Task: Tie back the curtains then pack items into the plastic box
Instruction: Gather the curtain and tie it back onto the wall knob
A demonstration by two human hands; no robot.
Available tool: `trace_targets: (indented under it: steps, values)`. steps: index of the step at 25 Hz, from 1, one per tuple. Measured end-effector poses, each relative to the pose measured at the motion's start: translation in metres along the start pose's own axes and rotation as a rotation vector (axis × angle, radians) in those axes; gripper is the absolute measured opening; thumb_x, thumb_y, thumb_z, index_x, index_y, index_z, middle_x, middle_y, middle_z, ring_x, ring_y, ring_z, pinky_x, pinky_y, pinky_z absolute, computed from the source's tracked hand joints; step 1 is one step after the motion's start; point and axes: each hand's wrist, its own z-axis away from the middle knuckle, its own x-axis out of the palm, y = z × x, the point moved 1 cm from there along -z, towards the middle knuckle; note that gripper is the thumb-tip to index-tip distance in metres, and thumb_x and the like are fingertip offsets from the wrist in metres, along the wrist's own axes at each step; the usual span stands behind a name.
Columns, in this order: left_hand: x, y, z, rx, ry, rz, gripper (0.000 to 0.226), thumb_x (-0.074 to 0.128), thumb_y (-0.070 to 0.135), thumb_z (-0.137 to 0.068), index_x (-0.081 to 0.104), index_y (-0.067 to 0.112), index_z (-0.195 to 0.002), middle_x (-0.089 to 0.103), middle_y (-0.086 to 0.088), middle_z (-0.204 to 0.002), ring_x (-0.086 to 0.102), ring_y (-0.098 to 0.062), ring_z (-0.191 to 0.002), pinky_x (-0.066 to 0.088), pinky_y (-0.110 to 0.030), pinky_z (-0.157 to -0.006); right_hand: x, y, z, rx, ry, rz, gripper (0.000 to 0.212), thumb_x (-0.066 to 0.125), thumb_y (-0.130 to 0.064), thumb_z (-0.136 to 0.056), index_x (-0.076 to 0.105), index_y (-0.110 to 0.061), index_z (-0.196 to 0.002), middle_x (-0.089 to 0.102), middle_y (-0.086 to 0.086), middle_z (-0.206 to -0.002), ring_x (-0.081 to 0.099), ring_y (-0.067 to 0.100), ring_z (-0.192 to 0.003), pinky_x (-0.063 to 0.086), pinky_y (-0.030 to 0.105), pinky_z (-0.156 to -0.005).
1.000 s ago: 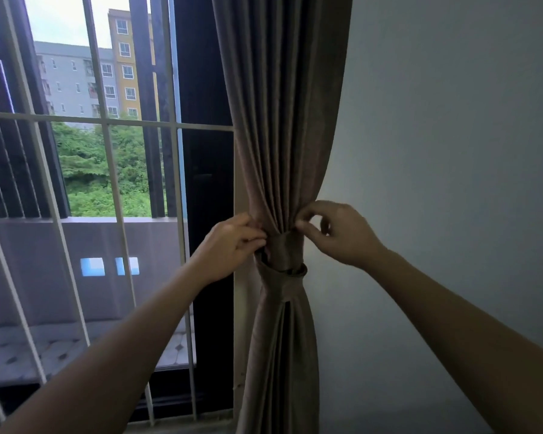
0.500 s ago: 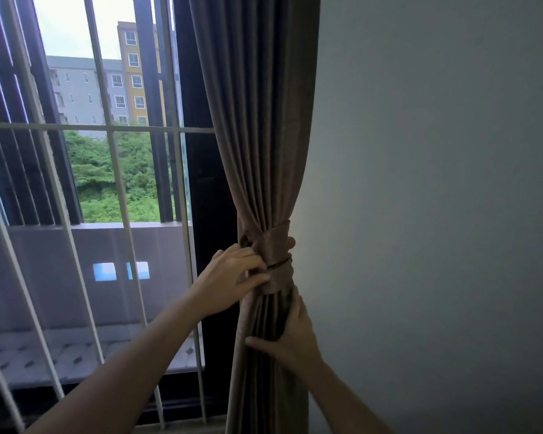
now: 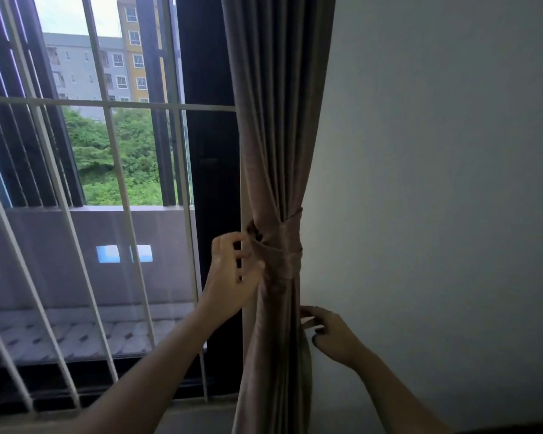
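The left hand [image 3: 232,274] is raised at the left side of the curtain [image 3: 279,120], level with the tie band [image 3: 278,245] wrapped around the gathered cloth. Its fingers [image 3: 232,242] are loosely spread, the thumb tip touching the lower left edge of the band; it grips nothing. The left forearm rises from the bottom left of the view across the window [image 3: 107,151].

The right hand [image 3: 329,332] sits lower, on the right side of the curtain below the band, close to the wall [image 3: 436,183]. Its fingertips are curled together against the curtain's right edge and seem to pinch a fold of cloth, though the contact is partly hidden by the fabric, so I cannot tell for certain that it holds it. The right forearm comes up from the bottom right.

The curtain hangs upright between the window and the wall, pulled in tight at the band and spreading again below. White bars [image 3: 113,170] cross the window in front of the glass. A dark frame post [image 3: 213,151] stands just left of the curtain. Beyond the glass are a balcony wall [image 3: 85,255], green trees [image 3: 132,158] and apartment blocks [image 3: 107,64].

The plastic box is not in view.
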Motion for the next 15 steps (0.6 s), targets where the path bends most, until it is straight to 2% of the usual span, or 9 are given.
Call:
trace_targets:
  steps: [1,2,4,5,6,8,9,11,15]
  values:
    - [0.006,-0.007,0.008,-0.098,-0.005,0.081,0.044,0.063,0.006,-0.085,0.038,0.017,-0.12,0.046,-0.003,-0.12,0.059,-0.007,-0.1,0.055,-0.018,-0.072,-0.002,0.004,0.002,-0.022,0.043,0.015,0.053,0.052,-0.009,-0.074,0.053,-0.017,-0.126,0.057,-0.005,-0.114,0.057,0.005,-0.099,0.041,0.004,-0.073]
    - [0.012,-0.013,0.015,-0.204,-0.054,0.131,0.048,0.063,0.009,-0.086,0.037,0.018,-0.125,0.05,-0.001,-0.12,0.059,-0.008,-0.104,0.056,-0.022,-0.076,-0.003,0.005,0.001,-0.052,0.132,-0.006,0.048,0.056,-0.012,-0.085,0.046,-0.018,-0.132,0.051,-0.006,-0.124,0.053,0.008,-0.108,0.041,0.007,-0.083]
    - [0.02,-0.022,0.024,-0.368,-0.235,0.126,0.045,0.061,0.02,-0.089,0.039,0.023,-0.128,0.057,0.009,-0.113,0.06,-0.006,-0.103,0.053,-0.016,-0.078,-0.01,-0.002,-0.01,-0.088,0.297,-0.069,0.044,0.052,-0.016,-0.094,0.041,-0.018,-0.137,0.045,-0.007,-0.131,0.047,0.009,-0.117,0.042,0.024,-0.096]
    - [0.023,-0.025,0.025,-0.398,-0.293,0.079,0.037,0.059,0.026,-0.09,0.043,0.024,-0.123,0.059,0.011,-0.107,0.061,-0.005,-0.098,0.052,-0.013,-0.073,-0.015,-0.011,-0.018,-0.071,0.31,-0.077,0.045,0.051,-0.018,-0.095,0.039,-0.017,-0.138,0.043,-0.009,-0.132,0.044,0.008,-0.118,0.04,0.028,-0.098]
    - [0.024,-0.028,0.024,-0.404,-0.311,0.015,0.028,0.058,0.029,-0.091,0.049,0.019,-0.116,0.063,0.008,-0.102,0.063,-0.008,-0.092,0.054,-0.015,-0.073,-0.019,-0.018,-0.027,-0.046,0.274,-0.077,0.047,0.051,-0.021,-0.096,0.037,-0.016,-0.14,0.041,-0.011,-0.131,0.042,0.007,-0.12,0.038,0.027,-0.1]
    - [0.023,-0.033,0.023,-0.399,-0.339,-0.063,0.025,0.053,0.031,-0.093,0.057,0.008,-0.104,0.068,-0.006,-0.097,0.066,-0.021,-0.089,0.055,-0.033,-0.082,-0.018,-0.028,-0.038,-0.057,0.18,-0.058,0.044,0.05,-0.023,-0.096,0.039,-0.016,-0.138,0.044,-0.012,-0.128,0.044,0.008,-0.121,0.037,0.019,-0.098]
    - [0.023,-0.035,0.024,-0.4,-0.384,-0.081,0.026,0.05,0.031,-0.095,0.058,0.008,-0.104,0.068,-0.01,-0.098,0.066,-0.024,-0.091,0.054,-0.038,-0.086,-0.014,-0.028,-0.039,-0.082,0.185,-0.033,0.036,0.049,-0.021,-0.096,0.046,-0.015,-0.132,0.051,-0.01,-0.122,0.051,0.012,-0.118,0.038,0.011,-0.092]
    - [0.019,-0.04,0.032,-0.396,-0.451,-0.118,0.023,0.044,0.032,-0.097,0.057,0.014,-0.103,0.068,-0.009,-0.099,0.065,-0.022,-0.091,0.052,-0.035,-0.085,-0.009,-0.025,-0.03,-0.118,0.27,0.012,0.023,0.047,-0.018,-0.097,0.058,-0.014,-0.117,0.062,-0.007,-0.105,0.061,0.015,-0.102,0.039,-0.001,-0.075]
    - [0.002,-0.054,0.031,-0.344,-0.3,-0.201,0.016,0.037,0.029,-0.1,0.052,0.025,-0.1,0.063,-0.003,-0.081,0.058,-0.013,-0.071,0.047,-0.026,-0.066,-0.017,-0.018,-0.014,-0.196,0.403,0.071,0.021,0.047,-0.011,-0.097,0.065,-0.015,-0.107,0.067,-0.006,-0.09,0.061,0.002,-0.076,0.04,0.002,-0.067]
